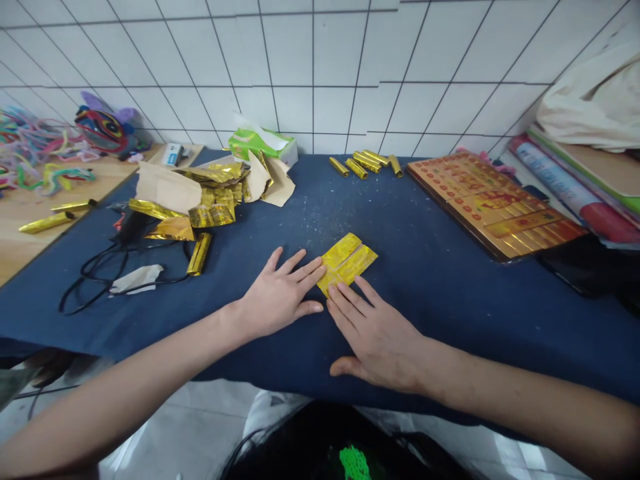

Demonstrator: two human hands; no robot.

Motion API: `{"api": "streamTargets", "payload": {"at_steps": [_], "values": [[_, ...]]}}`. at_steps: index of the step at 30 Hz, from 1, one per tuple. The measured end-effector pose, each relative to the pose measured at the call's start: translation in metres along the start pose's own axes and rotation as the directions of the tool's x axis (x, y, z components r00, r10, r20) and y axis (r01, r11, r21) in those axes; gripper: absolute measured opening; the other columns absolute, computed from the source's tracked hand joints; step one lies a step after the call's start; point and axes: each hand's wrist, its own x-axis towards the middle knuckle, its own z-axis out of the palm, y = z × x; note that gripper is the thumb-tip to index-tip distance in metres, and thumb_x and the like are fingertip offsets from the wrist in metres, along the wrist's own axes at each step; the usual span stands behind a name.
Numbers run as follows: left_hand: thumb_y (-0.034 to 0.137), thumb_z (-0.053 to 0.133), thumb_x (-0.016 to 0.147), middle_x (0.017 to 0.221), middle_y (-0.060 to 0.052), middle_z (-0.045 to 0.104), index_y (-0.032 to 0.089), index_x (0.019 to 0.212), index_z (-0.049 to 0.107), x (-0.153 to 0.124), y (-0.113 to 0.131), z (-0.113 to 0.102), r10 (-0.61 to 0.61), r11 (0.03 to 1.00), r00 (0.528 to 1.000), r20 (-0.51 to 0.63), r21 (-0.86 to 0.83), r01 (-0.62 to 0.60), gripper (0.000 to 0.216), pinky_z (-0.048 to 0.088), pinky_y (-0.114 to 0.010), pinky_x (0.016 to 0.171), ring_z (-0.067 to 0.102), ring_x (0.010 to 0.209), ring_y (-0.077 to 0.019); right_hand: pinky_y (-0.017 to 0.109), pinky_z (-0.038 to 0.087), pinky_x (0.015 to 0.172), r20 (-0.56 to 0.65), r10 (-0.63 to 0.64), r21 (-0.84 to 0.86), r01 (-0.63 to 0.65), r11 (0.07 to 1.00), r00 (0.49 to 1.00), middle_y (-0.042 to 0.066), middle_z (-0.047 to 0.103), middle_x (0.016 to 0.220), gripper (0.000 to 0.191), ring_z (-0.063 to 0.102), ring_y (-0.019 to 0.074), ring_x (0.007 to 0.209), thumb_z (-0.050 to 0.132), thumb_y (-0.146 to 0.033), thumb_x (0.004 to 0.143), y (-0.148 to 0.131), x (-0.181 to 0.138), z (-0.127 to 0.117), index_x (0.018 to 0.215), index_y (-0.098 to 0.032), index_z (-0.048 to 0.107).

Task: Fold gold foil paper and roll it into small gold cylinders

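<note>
One small piece of gold paper (345, 259) lies flat on the blue cloth (450, 320) in front of the person, a pale line running across it. The left hand (277, 297) is palm down with its fingers stretched out and spread, their tips touching the paper's left edge. The right hand (377, 333) is flattened too, its fingertips resting on the near edge and its thumb held wide over the cloth; neither hand grips anything. Beyond the paper, near the tiled wall (337, 53), lie several gold rolls (356, 169). Well to the right is a flat red-and-gold box (490, 200). On the left sits a heap of crumpled gold scraps (215, 215) with torn brown paper (167, 187), just in front of a green tissue pack (255, 143). Another gold tube (199, 255) lies near a looped black cable (83, 277), and a torn white scrap (137, 280) touches that cable.
</note>
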Motion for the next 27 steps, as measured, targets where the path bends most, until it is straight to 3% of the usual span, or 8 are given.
{"api": "streamTargets", "payload": {"at_steps": [8, 17, 27], "values": [[0.044, 0.033, 0.09, 0.137, -0.014, 0.04, 0.008, 0.129, 0.04, 0.004, 0.017, 0.003, -0.066, 0.997, 0.998, -0.022, 0.048, 0.067, 0.054, 0.02, -0.054, 0.104, 0.031, 0.128, -0.0302, 0.049, 0.025, 0.102, 0.015, -0.025, -0.003, 0.025, 1.0, 1.0, 0.029, 0.048, 0.124, 0.085, 0.042, 0.0371, 0.119, 0.028, -0.067, 0.08, -0.007, 0.001, -0.006, 0.118, 0.004, 0.051], [0.036, 0.036, 0.09, 0.138, -0.012, 0.039, 0.012, 0.13, 0.04, 0.004, 0.014, 0.005, -0.075, 0.997, 0.997, -0.024, -0.004, 0.075, 0.047, 0.023, -0.055, 0.103, 0.032, 0.129, -0.0283, 0.05, 0.028, 0.099, -0.004, -0.052, 0.082, 0.052, 0.995, 0.999, 0.023, 0.056, 0.118, 0.07, 0.047, 0.0331, 0.115, 0.037, -0.062, 0.081, -0.007, 0.001, -0.008, 0.116, -0.003, 0.054], [0.028, 0.038, 0.09, 0.142, -0.007, 0.034, 0.018, 0.132, 0.036, 0.023, -0.006, -0.001, 0.004, 0.985, 0.996, 0.086, -0.171, 0.011, 0.043, 0.022, -0.053, 0.103, 0.02, 0.134, -0.0249, 0.052, 0.027, 0.099, 0.045, -0.051, 0.154, 0.043, 0.987, 0.998, 0.025, 0.047, 0.127, 0.071, 0.042, 0.0359, 0.12, 0.037, -0.065, 0.079, -0.009, 0.004, -0.013, 0.119, -0.008, 0.051]]}}
